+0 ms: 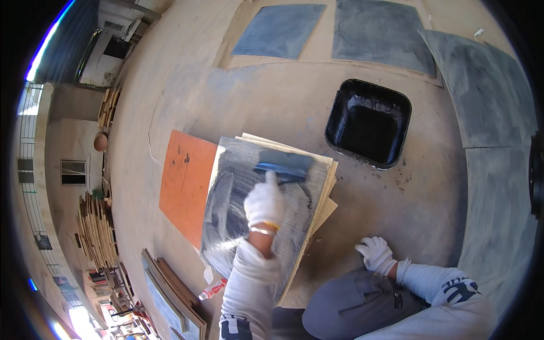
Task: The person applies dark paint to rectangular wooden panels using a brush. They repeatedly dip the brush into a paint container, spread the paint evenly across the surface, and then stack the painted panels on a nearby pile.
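My left hand, in a white knit glove, is closed on a wide, dark flat spreader, its index finger stretched along it. The spreader lies on the top board of a stack of thin wooden boards. Dark, wet-looking coating covers much of that board in streaks, darkest near the far edge; paler streaks show elsewhere. My right hand, also gloved in white, rests by my grey-clad knee. Its fingers are loosely bent and apart, with nothing in them.
A black square tub of dark liquid stands beyond the stack, to the right. An orange board lies left of it. Dark-coated boards lie at the far side and along the right. A red-and-white bottle and leaning panels are near left.
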Demonstrator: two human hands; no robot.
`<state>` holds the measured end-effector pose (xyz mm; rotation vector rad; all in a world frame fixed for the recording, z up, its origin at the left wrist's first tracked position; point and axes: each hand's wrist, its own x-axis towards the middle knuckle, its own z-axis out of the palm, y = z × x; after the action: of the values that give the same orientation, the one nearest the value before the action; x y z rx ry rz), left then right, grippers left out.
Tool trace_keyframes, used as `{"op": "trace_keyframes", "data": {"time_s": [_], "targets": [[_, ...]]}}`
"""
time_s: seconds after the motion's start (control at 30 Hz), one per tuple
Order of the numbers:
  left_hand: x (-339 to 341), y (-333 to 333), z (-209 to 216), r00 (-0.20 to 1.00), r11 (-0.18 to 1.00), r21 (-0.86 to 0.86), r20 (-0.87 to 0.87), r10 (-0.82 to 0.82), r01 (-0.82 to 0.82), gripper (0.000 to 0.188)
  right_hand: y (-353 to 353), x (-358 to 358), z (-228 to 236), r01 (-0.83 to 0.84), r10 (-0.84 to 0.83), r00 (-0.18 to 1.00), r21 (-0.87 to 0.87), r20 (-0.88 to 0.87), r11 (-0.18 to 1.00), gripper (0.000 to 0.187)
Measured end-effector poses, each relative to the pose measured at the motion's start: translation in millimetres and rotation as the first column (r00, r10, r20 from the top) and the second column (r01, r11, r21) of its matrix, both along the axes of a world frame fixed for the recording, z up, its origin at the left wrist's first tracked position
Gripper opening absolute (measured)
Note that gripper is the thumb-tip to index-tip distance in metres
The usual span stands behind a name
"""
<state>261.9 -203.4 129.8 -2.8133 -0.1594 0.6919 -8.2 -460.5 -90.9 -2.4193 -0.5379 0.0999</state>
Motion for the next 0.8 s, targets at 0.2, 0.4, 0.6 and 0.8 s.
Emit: {"op": "trace_keyframes", "data": {"time_s": [0.2,0.4,0.6,0.8], "targets": [[-6,-19,-6,0.999,1.000,0.000,0.039,0.001,-0.001,0.031,-1,-3,0,0.002,-0.002,1.000,-0.008,-0.002,1.000,0.037],[-25,20,-10,1.000,0.999,0.045,0.006,-0.020,0.020,0.041,-2,-1,-1,0.020,-0.020,0.999,-0.008,0.032,1.000,0.038],[-6,84,12,0.998,0.999,0.024,0.056,0.040,-0.041,0.038,4,6,11,0.001,0.000,0.995,-0.008,0.103,1.000,0.034],[-32,51,11,0.986,0.985,0.038,-0.016,-0.168,0.168,0.038,8,9,9,-0.039,0.041,0.991,-0.013,0.131,0.999,0.033]]}}
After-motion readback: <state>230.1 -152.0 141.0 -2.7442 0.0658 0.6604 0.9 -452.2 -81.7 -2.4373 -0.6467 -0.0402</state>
